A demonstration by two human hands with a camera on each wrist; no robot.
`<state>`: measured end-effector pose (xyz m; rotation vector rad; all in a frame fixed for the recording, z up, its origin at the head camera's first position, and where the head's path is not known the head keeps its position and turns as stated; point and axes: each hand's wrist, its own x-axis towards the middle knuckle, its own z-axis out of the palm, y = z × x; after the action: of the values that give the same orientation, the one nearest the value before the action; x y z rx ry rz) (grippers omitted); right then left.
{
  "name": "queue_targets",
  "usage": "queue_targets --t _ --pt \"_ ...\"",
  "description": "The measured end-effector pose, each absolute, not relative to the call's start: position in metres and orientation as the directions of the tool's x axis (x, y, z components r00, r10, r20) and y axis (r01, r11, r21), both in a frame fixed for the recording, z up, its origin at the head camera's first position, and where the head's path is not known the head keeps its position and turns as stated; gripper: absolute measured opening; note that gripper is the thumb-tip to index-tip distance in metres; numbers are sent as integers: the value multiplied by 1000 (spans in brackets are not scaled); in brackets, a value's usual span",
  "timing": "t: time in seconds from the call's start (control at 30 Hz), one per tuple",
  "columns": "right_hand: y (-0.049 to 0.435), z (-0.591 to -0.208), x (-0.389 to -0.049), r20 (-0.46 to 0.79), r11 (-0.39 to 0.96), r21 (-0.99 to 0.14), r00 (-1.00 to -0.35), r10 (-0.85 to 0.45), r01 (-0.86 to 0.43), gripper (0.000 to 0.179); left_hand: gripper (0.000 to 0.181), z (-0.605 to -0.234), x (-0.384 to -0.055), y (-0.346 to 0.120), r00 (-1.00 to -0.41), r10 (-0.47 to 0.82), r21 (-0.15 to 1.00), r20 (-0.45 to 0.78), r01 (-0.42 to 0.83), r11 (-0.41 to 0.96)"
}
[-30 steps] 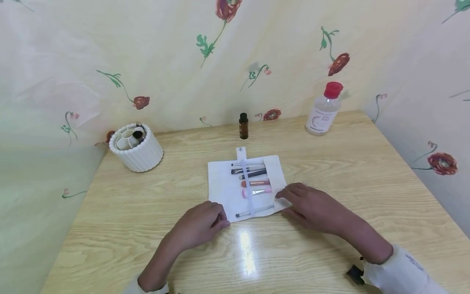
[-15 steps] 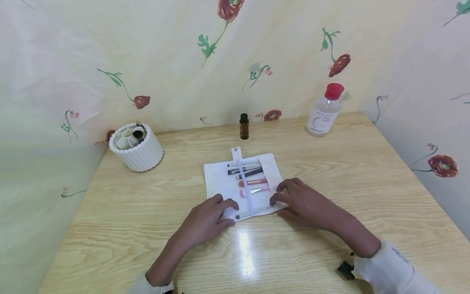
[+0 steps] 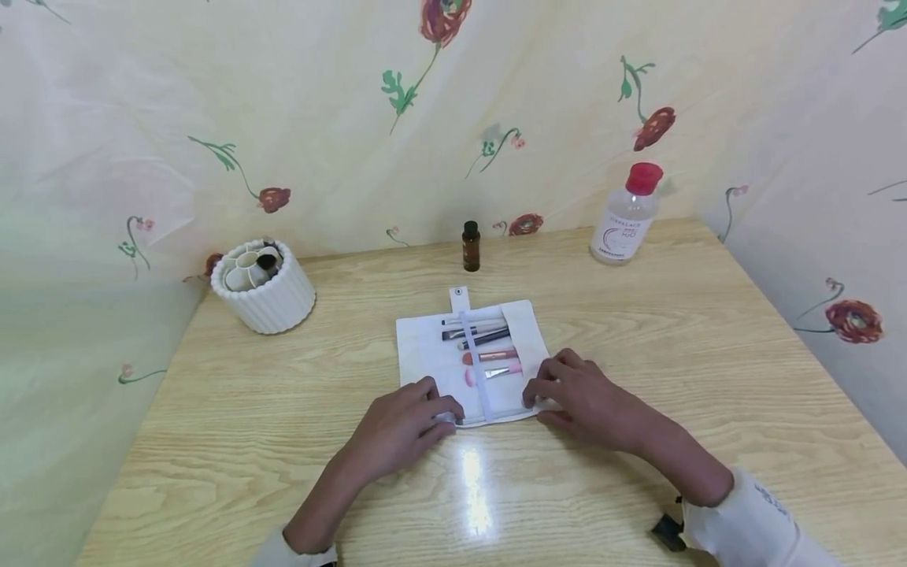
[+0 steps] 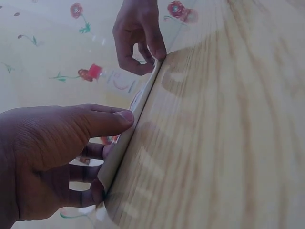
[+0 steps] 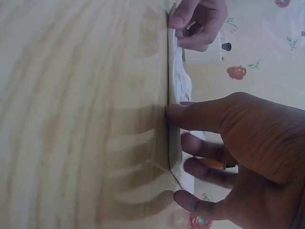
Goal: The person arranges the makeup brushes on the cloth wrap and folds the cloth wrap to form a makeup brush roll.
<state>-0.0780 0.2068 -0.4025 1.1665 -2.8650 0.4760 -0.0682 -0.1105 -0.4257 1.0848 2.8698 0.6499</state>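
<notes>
My left hand (image 3: 407,425) and right hand (image 3: 584,398) pinch the near edge of the white brush case (image 3: 425,354), apparently steadying both ends, while its strap (image 3: 482,394) keeps the brushes (image 3: 499,356) lying in order, opened on the desk (image 3: 623,315).

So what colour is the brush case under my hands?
White; the brush case shows best in the head view.

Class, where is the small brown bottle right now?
In the head view, the small brown bottle stands upright near the back of the table, beyond the white brush case, left of the red-capped bottle.
</notes>
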Motion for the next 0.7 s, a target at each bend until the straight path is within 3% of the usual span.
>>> queue_targets --t 0.2,0.7 --pt "205 -407 -77 264 596 -234 -640 -722 -768 17 8 -429 -69 -110 -765 622 377 168 633 676" --pt "196 -413 -75 279 629 -332 -710 -646 -703 25 5 -435 -70 -108 -729 644 321 234 683 656"
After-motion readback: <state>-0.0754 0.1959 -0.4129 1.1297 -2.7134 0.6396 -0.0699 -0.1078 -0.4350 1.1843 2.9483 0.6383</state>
